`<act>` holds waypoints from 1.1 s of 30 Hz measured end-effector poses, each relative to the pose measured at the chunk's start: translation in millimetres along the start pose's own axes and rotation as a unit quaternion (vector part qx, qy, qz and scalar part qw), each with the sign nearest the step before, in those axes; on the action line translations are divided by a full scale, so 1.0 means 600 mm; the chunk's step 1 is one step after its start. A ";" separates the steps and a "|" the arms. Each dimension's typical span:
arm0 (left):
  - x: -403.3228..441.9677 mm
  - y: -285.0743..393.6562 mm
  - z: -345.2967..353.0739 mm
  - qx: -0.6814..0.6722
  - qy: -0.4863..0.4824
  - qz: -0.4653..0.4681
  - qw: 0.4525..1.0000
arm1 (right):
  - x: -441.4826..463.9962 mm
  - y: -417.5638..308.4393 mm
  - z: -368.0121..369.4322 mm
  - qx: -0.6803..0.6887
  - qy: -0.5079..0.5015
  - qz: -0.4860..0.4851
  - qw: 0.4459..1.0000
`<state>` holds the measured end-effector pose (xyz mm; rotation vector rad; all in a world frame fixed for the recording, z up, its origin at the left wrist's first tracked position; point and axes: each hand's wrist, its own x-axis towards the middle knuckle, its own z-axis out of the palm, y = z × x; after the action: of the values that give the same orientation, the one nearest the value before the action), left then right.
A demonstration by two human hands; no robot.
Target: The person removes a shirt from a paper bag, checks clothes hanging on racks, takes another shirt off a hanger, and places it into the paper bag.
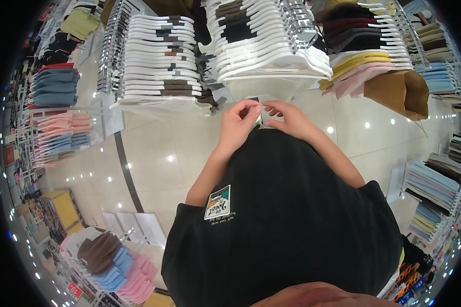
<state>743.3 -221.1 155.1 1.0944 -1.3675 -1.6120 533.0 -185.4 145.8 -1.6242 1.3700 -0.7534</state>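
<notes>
Small pale piece (262, 122), between the two hands, just past the lower end of the black shirt (292, 204) the person wears; too small and too covered to say what it is. Left hand (234, 126): thumb and forefinger drawn together in a pinch, seemingly on the pale piece, though the contact is mostly hidden. Right hand (293, 123): fingers curved, thumb apart from them with a gap, close by the piece; can't tell if it touches. Handling, a judgement: looks very light and thin, probably bendy, easy to drop or lose from the fingertips, not likely fragile; best taken by an edge between thumb and forefinger, other hand steadying the opposite edge. Shirt has a square print (218, 204) on the chest and looks soft, loose. Ahead of the hands, packed white hangers (274, 66) with pale clothes; another row of hangers (159, 66) to the left of it. To the right, yellow clothes (358, 61), pink clothes (354, 80) and a brown item (402, 92), bag or garment, unclear. Shiny tiled floor (159, 153) below, more racked clothes (119, 268) lower left.
</notes>
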 end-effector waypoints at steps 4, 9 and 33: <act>0.000 0.052 0.014 -0.075 -0.037 0.004 0.997 | 0.019 -0.006 0.009 -0.056 -0.004 -0.059 0.997; -0.007 0.059 0.017 -0.146 -0.112 0.023 0.983 | 0.040 0.028 0.042 -0.028 0.019 -0.048 0.998; -0.022 -0.028 -0.121 -0.336 0.136 0.000 0.932 | -0.009 0.193 -0.011 0.268 0.235 0.228 0.906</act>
<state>815.3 -232.1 135.8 0.8448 -0.5551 -1.6641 473.5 -185.3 46.4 -0.6723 1.6070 -1.1492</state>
